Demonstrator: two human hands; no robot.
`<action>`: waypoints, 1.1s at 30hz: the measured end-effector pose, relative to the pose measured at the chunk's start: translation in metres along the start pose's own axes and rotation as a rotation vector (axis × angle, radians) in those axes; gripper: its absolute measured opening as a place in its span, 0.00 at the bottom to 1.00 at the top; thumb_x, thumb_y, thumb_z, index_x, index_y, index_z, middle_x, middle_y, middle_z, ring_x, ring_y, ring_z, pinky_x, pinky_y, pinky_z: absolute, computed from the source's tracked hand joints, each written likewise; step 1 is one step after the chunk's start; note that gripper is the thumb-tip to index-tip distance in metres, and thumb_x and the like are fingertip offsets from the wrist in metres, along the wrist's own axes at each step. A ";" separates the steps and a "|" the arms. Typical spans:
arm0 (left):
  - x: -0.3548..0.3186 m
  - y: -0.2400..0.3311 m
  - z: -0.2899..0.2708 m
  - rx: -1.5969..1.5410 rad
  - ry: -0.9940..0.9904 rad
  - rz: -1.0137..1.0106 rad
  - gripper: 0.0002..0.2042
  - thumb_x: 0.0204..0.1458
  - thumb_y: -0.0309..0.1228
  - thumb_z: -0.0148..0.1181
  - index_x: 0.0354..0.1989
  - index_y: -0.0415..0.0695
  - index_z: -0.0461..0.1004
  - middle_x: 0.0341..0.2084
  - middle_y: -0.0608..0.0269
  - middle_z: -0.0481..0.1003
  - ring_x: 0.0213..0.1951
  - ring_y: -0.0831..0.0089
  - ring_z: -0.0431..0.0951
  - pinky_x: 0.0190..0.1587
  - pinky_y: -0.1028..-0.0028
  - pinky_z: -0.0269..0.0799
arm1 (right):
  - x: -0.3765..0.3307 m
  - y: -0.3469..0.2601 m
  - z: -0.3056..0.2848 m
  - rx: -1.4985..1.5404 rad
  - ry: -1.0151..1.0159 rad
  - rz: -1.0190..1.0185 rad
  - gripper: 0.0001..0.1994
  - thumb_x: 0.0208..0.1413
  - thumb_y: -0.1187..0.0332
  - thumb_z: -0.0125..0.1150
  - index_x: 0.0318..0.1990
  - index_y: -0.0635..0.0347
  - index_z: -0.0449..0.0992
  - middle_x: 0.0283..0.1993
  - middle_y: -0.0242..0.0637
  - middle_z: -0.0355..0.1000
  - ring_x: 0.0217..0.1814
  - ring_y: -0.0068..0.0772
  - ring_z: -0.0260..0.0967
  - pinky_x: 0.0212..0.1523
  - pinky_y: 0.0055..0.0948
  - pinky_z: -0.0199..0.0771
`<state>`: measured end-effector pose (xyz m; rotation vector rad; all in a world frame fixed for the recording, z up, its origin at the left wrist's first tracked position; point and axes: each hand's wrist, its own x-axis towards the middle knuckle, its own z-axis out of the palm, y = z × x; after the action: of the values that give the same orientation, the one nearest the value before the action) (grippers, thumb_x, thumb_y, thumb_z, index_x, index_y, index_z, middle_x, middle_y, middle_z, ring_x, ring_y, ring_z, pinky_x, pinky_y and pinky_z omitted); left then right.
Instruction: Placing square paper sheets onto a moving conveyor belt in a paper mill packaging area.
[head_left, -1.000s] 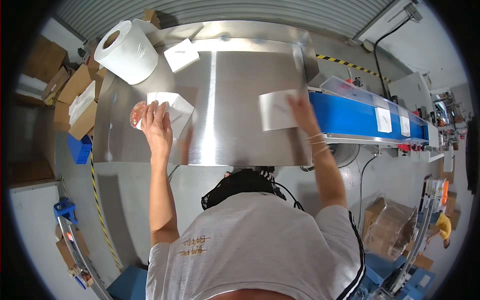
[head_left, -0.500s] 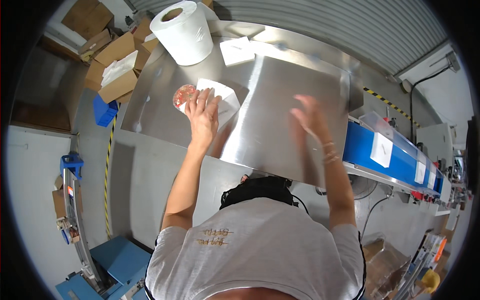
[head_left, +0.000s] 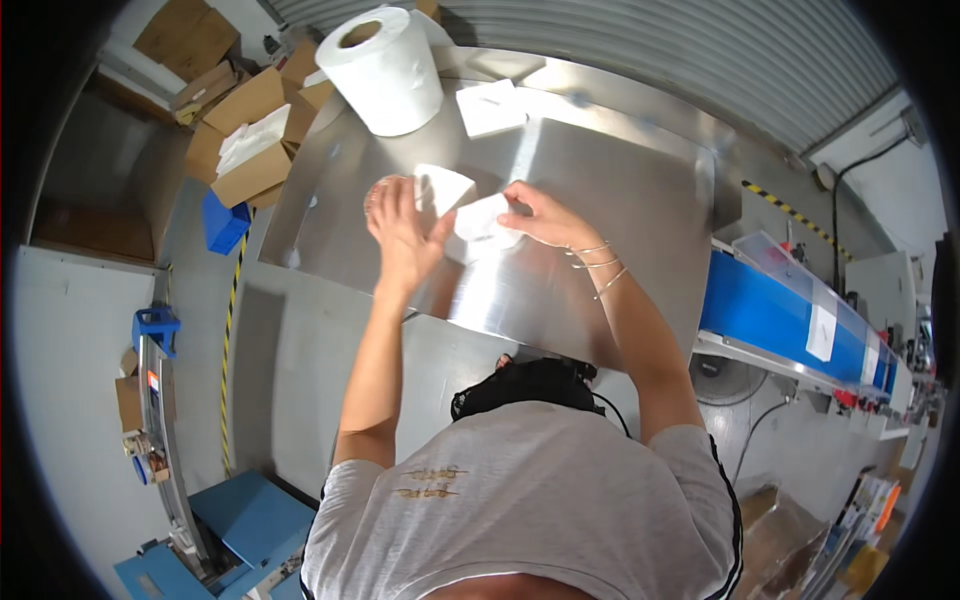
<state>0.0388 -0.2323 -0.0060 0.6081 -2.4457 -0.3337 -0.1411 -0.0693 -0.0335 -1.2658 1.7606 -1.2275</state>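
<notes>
My right hand (head_left: 540, 217) pinches the edge of a white flat packet (head_left: 482, 218) between thumb and fingers, low over the steel table (head_left: 600, 260). My left hand (head_left: 402, 225) is spread to the left of it, fingers stretched over a round reddish thing (head_left: 383, 185) that they mostly cover. The left thumb reaches close to the white packet; whether they touch I cannot tell. Just beyond, between the hands, a second white piece (head_left: 442, 188) stands partly hidden by the left fingers and the packet.
A large white roll (head_left: 385, 80) stands at the table's far left, with a flat white packet (head_left: 492, 108) beside it. Open cardboard boxes (head_left: 250, 180) and a blue bin (head_left: 225, 222) are left. On the right, a blue conveyor belt (head_left: 750, 300) carries several white packets behind a clear guard.
My right hand has come in from the right and taken hold of the white packet. My left fingers have slid off the white piece, further over the round reddish thing. Conveyor packets have shifted.
</notes>
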 end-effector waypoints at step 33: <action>-0.106 0.268 0.047 -0.286 -0.191 0.068 0.17 0.46 0.23 0.62 0.47 0.53 0.79 0.51 0.51 0.69 0.49 0.57 0.71 0.51 0.62 0.64 | -0.324 0.055 -0.140 -0.338 0.646 0.166 0.19 0.51 0.69 0.66 0.52 0.58 0.72 0.51 0.39 0.72 0.50 0.38 0.71 0.49 0.32 0.72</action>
<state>-0.0056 0.0559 0.0036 0.3828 -2.5261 -0.7277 -0.1749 0.2859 -0.0415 -0.9148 2.5680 -1.3752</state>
